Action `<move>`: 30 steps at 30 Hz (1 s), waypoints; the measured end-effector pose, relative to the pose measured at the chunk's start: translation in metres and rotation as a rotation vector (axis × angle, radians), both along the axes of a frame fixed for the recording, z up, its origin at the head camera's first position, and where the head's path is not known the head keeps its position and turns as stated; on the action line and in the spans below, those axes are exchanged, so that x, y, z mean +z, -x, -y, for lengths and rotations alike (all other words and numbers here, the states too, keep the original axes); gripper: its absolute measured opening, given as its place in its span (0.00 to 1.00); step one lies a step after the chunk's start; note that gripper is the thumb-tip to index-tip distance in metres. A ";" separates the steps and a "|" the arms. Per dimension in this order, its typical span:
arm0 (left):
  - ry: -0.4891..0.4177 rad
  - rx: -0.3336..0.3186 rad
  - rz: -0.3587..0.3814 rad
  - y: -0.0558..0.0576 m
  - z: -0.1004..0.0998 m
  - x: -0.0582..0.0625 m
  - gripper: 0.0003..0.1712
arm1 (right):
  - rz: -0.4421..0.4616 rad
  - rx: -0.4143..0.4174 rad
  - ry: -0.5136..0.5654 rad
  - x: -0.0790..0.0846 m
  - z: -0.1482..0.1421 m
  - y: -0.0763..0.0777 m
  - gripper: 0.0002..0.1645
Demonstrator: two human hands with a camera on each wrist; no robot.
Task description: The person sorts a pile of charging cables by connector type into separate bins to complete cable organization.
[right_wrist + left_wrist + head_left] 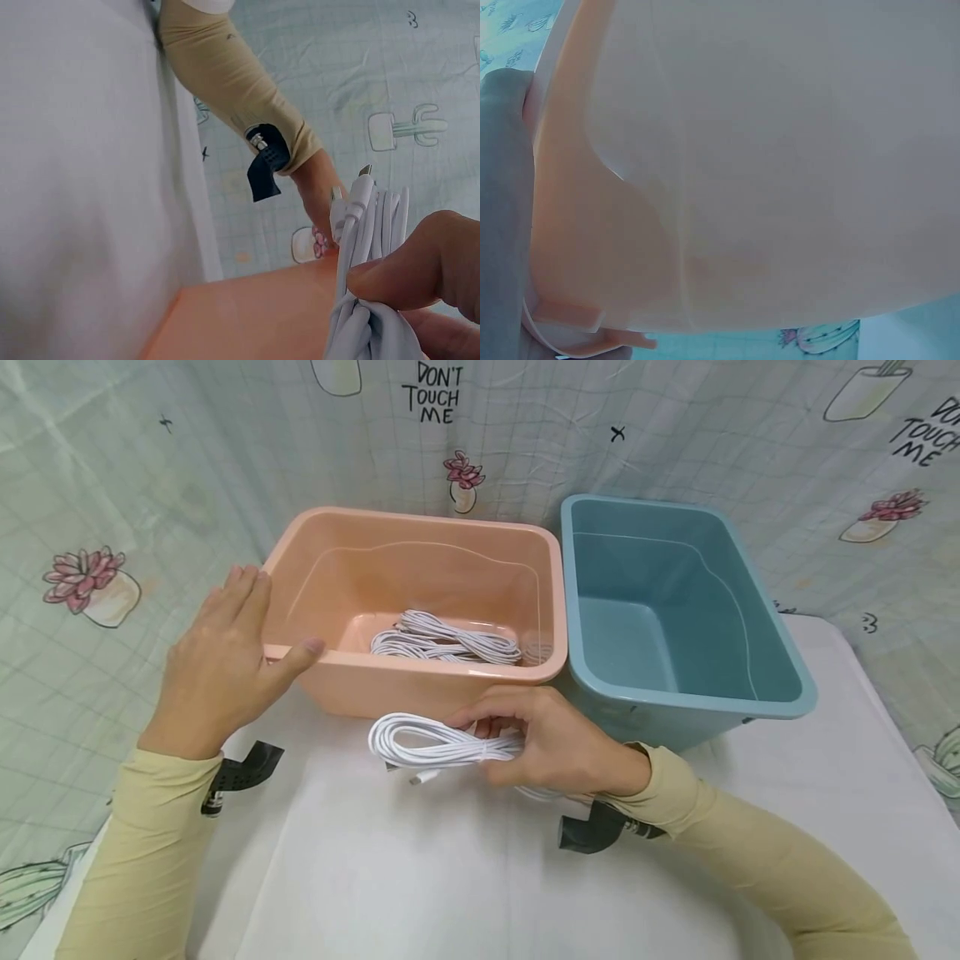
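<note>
A bundled white charging cable (pixel 427 747) is pinched between the thumb and fingers of my right hand (pixel 551 739), in front of the peach bin (pixel 382 685). In the right wrist view the thumb presses on the tied middle of the cable (pixel 379 330), and its metal plug tip points up. My left hand (pixel 225 660) rests on the bin's left front corner, fingers straight along the side and thumb over the front rim. More bundled white cables (pixel 450 639) lie inside this bin. In the left wrist view the bin's wall (pixel 780 187) fills most of the picture.
An empty blue bin (pixel 682 702) stands right beside the peach one, their rims close together. Both stand on a white-covered table (pixel 390 877). A patterned cloth (pixel 517 452) hangs behind and at the sides. Dark camera mounts (pixel 592 831) stick out from both wrists.
</note>
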State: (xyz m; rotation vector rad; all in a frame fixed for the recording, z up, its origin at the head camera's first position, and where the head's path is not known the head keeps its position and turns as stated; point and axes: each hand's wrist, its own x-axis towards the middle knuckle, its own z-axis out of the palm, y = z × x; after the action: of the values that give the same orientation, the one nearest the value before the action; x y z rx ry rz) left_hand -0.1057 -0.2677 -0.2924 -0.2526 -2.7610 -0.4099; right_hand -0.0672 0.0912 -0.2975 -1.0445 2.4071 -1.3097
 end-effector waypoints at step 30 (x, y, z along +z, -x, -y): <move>-0.009 -0.020 -0.005 0.000 0.002 0.001 0.57 | 0.006 0.010 0.099 0.053 -0.001 -0.003 0.31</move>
State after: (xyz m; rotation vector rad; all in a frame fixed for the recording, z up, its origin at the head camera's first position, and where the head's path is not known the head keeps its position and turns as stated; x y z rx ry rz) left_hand -0.1060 -0.2695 -0.2916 -0.2793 -2.7530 -0.4264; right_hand -0.0641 0.0917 -0.2445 -1.0748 2.3504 -1.4395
